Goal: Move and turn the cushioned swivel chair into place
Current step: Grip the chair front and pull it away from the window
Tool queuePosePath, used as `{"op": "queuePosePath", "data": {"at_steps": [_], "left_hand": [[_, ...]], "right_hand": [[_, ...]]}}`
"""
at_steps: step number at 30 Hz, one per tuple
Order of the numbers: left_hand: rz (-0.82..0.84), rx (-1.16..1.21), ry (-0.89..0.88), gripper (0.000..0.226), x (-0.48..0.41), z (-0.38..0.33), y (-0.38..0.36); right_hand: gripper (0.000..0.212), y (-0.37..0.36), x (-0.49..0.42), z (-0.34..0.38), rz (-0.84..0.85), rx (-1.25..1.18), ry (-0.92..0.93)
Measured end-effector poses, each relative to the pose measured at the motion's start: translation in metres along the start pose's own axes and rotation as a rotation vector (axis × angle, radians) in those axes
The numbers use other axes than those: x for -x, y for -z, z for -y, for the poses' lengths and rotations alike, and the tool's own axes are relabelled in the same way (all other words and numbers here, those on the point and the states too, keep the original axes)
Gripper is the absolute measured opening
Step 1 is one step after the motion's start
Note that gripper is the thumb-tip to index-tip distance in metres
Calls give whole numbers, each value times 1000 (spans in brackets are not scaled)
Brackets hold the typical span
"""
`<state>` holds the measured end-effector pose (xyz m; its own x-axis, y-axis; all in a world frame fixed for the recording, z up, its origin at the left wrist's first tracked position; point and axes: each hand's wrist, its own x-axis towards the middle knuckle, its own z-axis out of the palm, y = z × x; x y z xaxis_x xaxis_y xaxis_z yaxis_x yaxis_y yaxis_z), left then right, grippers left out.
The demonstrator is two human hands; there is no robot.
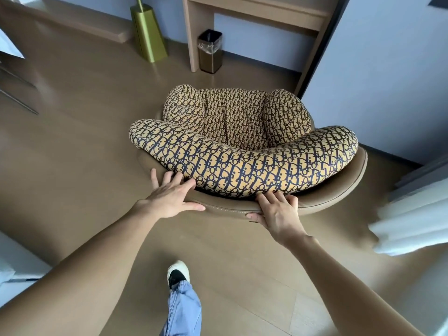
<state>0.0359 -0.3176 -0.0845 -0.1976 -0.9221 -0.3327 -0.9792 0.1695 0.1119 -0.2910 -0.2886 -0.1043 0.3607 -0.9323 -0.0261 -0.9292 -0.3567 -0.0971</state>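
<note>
Two hands are on the back of the swivel chair [242,151]. The left hand [169,197] lies flat and open on the brown rim, with its fingers spread and touching the patterned back cushion [242,163]. The right hand [276,212] grips the rim, with fingers on top by the cushion and the thumb tucked under the edge.

The chair sits in the middle of the floor [84,141], facing away from the person, toward the wooden desk [254,18]. It is not under the desk yet.

To do this step well, I think the left hand should curl around the rim too. A flat hand can slip on smooth leather. Both hands should hold the hard rim and not the soft cushion, because the cushion may slide or come loose. Push slow and low, so the chair does not tip. To spin it, one hand can pull while the other pushes.

One foot in a white and black shoe [177,272] is stepping forward, close behind the chair. Keep toes away from the base.

The floor looks smooth and bare, so the chair should glide well. A small metal trash bin [210,52] with a bag stands by the desk leg. A green lamp base [148,35] stands to its left. A grey wall [375,69] is close on the right, and something white and blurry [412,226] sits near it. The chair could bump these if it swings wide.
</note>
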Motion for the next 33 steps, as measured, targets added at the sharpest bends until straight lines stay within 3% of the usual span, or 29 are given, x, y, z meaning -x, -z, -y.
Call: {"op": "queuePosePath", "data": {"at_steps": [11, 33], "left_hand": [[-37, 11, 2, 91, -82, 10, 23], [-89, 31, -21, 89, -263, 53, 83]], "right_hand": [[81, 13, -83, -38, 77, -8, 2], [82, 18, -263, -99, 41, 10, -3]]}}
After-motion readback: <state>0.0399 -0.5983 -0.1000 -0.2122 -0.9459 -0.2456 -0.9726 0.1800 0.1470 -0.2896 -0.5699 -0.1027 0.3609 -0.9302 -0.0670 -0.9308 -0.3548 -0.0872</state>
